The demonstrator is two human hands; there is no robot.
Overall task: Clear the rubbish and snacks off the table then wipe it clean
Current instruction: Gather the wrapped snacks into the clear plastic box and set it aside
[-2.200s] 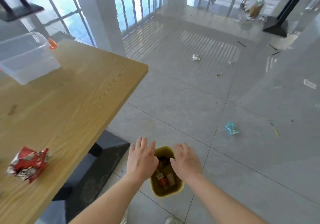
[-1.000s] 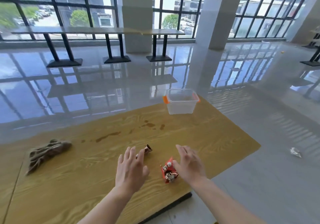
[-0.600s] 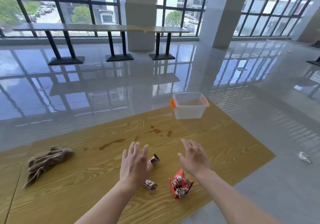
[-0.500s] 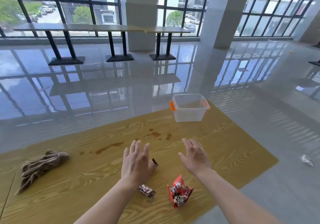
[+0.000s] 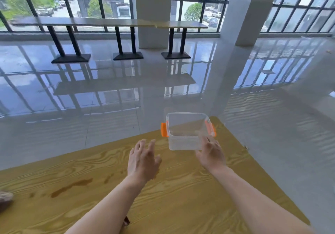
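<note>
Hands out over the wooden desk [image 5: 181,197], and we take the clear plastic box [image 5: 186,132] as our landmark, sitting near the desk's far corner with its orange clips [image 5: 164,129] on either side. Our right hand [image 5: 211,152] is at the box's near right corner, fingers [image 5: 206,140] spread apart and up against its wall, thumb low toward the base; we cannot tell whether it has a real grip, and it looks more laid against the wall than clamped. Our left hand [image 5: 143,159] hovers short of the box, on its near left side, fingers splayed apart and holding nothing. Nearer us than the box, brown spill stains [image 5: 70,188] streak the wood off to the left. A small dark snack wrapper [image 5: 126,221] peeks out beside our left forearm, well nearer us than the box, mostly hidden. At the far left edge, well apart from the box, we catch just a sliver of a brown cloth [image 5: 5,197]. Beyond the box, glossy grey floor [image 5: 108,107] and a row of tables [image 5: 108,22] along the windows
</note>
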